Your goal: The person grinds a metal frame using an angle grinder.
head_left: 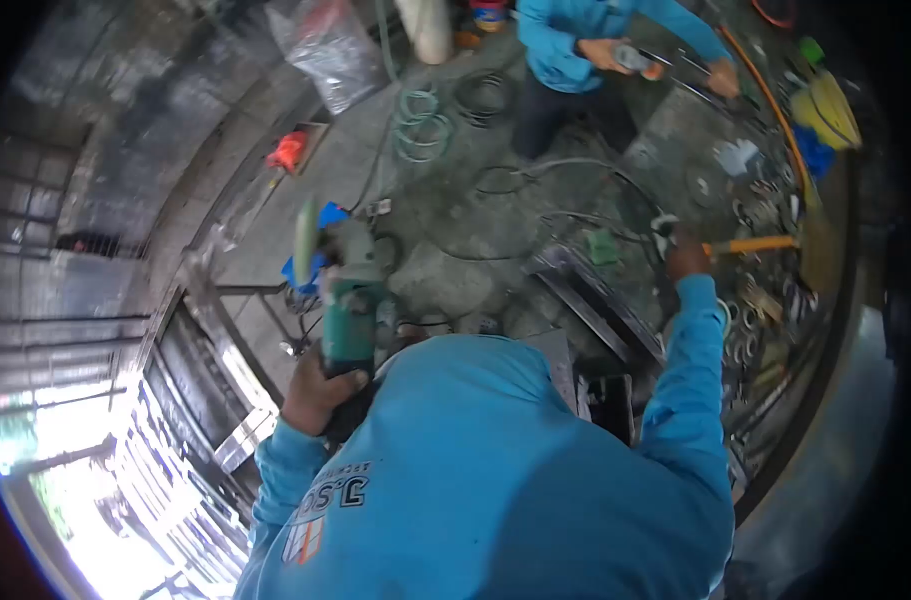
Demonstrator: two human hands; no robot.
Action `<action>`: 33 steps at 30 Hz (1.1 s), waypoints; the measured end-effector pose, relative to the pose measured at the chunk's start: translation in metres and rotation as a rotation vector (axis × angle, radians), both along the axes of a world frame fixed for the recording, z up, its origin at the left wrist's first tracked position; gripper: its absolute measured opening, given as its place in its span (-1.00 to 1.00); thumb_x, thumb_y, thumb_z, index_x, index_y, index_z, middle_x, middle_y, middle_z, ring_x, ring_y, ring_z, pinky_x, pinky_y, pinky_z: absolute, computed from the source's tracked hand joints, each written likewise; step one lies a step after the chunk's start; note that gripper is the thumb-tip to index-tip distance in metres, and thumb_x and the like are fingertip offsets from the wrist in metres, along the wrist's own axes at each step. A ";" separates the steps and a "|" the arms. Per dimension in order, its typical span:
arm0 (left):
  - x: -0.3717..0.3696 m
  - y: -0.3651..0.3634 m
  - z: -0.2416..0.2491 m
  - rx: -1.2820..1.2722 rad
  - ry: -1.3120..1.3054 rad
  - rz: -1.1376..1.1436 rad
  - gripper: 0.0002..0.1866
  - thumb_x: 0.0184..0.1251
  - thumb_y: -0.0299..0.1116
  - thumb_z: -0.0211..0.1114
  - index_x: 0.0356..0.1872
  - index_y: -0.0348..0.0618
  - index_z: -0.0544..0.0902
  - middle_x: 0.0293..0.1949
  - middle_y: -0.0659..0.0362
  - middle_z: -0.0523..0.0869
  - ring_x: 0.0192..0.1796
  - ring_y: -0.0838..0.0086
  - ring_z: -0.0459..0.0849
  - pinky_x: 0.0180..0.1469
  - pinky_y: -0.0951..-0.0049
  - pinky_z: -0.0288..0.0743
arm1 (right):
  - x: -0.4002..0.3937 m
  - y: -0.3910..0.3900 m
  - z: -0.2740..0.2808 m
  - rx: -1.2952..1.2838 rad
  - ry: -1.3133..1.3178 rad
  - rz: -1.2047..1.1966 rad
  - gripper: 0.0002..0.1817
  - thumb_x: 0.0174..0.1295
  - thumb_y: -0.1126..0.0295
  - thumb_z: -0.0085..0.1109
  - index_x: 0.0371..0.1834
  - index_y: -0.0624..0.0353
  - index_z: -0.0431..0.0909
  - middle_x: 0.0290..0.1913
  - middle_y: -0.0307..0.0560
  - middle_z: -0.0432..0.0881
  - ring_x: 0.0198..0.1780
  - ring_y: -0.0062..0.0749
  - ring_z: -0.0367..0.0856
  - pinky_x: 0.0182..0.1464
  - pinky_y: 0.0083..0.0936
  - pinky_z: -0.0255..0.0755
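Observation:
On the left, my left hand [320, 388] is wrapped around the body of a green angle grinder [350, 320]. The grinder stands upright in view, its pale disc [306, 240] edge-on and blurred at the top left. Over on the right, my right hand [687, 259] is closed on what looks like an orange-handled tool [753, 245]; the handle sticks out to the right. A small whitish piece [663, 226], with a cable running toward it, shows at the fist's other side. Blur hides whether the fingers touch that piece. A dark metal channel [595, 300] lies between my arms.
Across the floor a co-worker in blue sleeves [565, 50] holds a tool. Coiled green hose [422, 130] and cables lie on the concrete. Metal rings [743, 335] and scraps crowd the right. A metal frame [200, 350] stands at left. A clear plastic bag [335, 60] sits at the back.

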State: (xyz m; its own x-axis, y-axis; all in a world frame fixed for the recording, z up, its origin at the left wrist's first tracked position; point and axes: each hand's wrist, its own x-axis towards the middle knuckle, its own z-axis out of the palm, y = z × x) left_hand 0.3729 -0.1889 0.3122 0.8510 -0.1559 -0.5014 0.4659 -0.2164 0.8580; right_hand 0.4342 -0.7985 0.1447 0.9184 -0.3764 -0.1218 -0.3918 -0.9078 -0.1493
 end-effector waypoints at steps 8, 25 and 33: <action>-0.002 -0.019 0.002 -0.109 -0.039 -0.114 -0.43 0.08 -0.20 0.48 0.09 -0.32 0.60 -0.09 0.12 0.73 -0.06 0.42 0.68 0.09 0.35 0.55 | -0.042 0.055 0.013 -0.068 -0.357 -0.212 -0.54 0.39 0.18 0.10 0.22 0.23 0.54 0.15 0.32 0.61 0.19 0.25 0.57 0.22 -0.01 0.45; 0.081 -0.063 -0.024 -0.202 -0.464 -0.205 -0.10 -0.10 -0.14 0.62 0.30 -0.36 0.44 -0.01 -0.06 0.72 0.09 0.26 0.71 0.10 0.28 0.57 | 0.089 0.354 0.099 2.224 -0.035 0.808 -0.14 0.33 -0.20 0.11 0.40 0.38 0.29 0.30 0.16 0.47 0.39 -0.04 0.41 0.46 -0.09 0.29; 0.072 -0.024 -0.043 0.005 -0.587 0.170 -0.17 -0.05 -0.04 0.57 0.20 -0.33 0.42 -0.09 -0.17 0.73 -0.01 -0.03 0.74 0.04 0.16 0.59 | 0.115 0.438 0.138 1.825 -0.198 0.646 -0.18 0.22 -0.06 0.30 0.30 0.45 0.35 0.13 0.14 0.55 0.09 -0.11 0.63 0.20 -0.15 0.56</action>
State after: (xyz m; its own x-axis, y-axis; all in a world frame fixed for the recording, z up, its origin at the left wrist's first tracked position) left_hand 0.4449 -0.2127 0.2691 0.9983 0.0080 0.0582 -0.0557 -0.1852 0.9811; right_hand 0.5489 -0.3609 0.2827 0.8922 0.4084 0.1927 0.0217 0.3874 -0.9217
